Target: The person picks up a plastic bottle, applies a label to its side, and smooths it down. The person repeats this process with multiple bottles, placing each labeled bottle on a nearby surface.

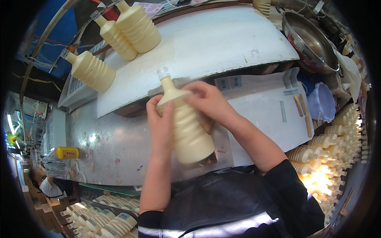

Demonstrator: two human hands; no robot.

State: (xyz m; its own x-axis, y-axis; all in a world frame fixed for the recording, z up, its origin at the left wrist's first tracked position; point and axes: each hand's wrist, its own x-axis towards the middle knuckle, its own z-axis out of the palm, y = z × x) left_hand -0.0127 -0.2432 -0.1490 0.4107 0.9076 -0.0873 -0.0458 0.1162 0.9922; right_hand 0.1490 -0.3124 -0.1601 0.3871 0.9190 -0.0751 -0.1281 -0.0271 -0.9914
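Note:
A cream bottle (191, 139) with a wavy ribbed body and a clear threaded neck stands tilted in front of me, its top leaning away. My left hand (160, 121) grips its left side, thumb on the front just under the shoulder. On the right shoulder of the bottle, my right hand (206, 101) has its thumb and fingers pressed together against the surface; those fingertips are slightly blurred. Whether a small label lies under them cannot be made out.
More cream bottles (139, 29) stand on the white raised board (206, 39) at the back left. To the right are a label sheet (254, 115), a lilac bucket (320, 103) and a large metal pan (311, 39). A yellow container (67, 152) lies left. Several bottles crowd below both sides.

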